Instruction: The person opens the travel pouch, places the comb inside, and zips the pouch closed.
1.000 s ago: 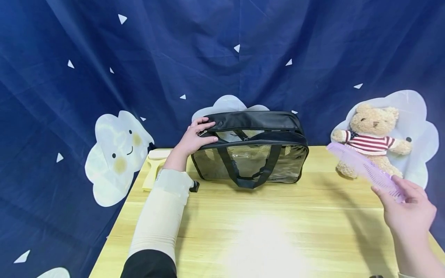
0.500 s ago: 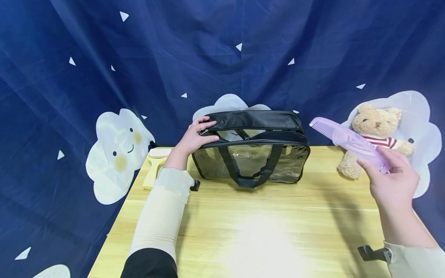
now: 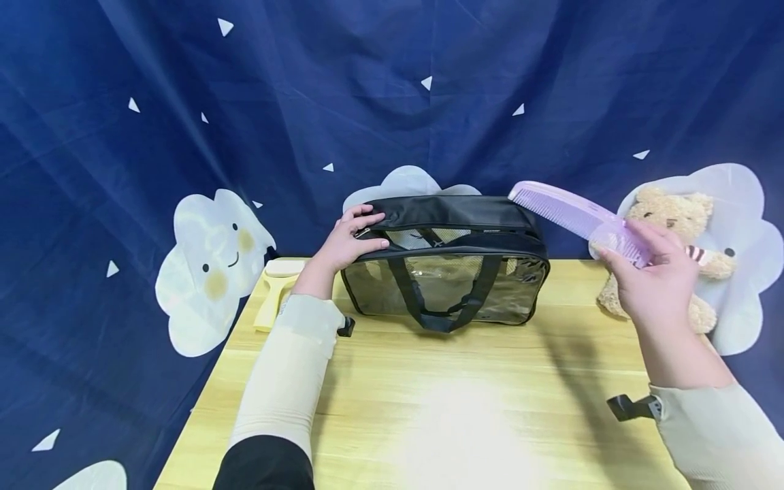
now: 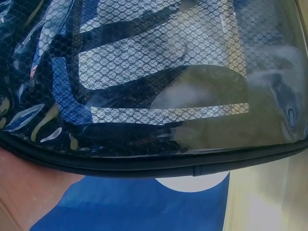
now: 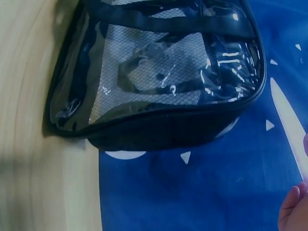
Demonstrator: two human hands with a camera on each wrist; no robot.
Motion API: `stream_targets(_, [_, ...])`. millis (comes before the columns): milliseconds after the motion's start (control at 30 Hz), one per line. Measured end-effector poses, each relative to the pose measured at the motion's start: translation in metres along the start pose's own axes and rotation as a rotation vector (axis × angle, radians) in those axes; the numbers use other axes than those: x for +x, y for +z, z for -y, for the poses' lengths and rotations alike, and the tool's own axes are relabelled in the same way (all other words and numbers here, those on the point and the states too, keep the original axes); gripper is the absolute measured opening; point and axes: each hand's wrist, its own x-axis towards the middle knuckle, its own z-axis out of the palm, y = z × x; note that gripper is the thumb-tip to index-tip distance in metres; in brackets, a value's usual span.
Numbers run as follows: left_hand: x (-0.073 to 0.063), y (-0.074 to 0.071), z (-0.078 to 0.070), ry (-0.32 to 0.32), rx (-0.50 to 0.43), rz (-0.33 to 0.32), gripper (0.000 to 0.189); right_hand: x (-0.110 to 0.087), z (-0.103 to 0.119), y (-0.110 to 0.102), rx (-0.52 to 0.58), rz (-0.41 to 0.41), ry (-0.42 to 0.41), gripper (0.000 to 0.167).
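Observation:
A clear bag with black trim stands at the back of the table, its top zip partly open and its handle hanging down in front. At the bag's top left end my left hand holds the edges of the opening, thumb on the front rim and fingers on the back one. My right hand pinches one end of a lilac comb in the air. In the head view the comb's far end overlaps the bag's upper right corner. The comb shows at the right wrist view's edge, beside the bag.
A pale yellow tool with a wide head lies at the table's back left, partly behind the left forearm. A teddy bear in a striped top sits at the back right. Behind the wooden table hangs a blue curtain.
My right hand has carried the comb left and upward, from in front of the teddy bear to the bag's right end. The left hand has stayed on the bag.

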Motion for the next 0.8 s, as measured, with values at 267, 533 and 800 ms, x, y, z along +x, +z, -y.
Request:
stream_targets(267, [-0.001,-0.002,0.001,-0.005,-0.006,-0.009,0.064,0.008,0.018,0.032,0.03,0.121,-0.081,0.059])
stream_targets(533, [0.0,0.001,0.002,-0.008,-0.028,-0.01,0.063,0.008,0.037,0.062,0.143,0.185,-0.178,0.055])
stream_targets(800, [-0.002,0.002,0.0,-0.007,-0.01,-0.008,0.065,0.01,0.049,0.081,0.136,0.298,-0.227,0.053])
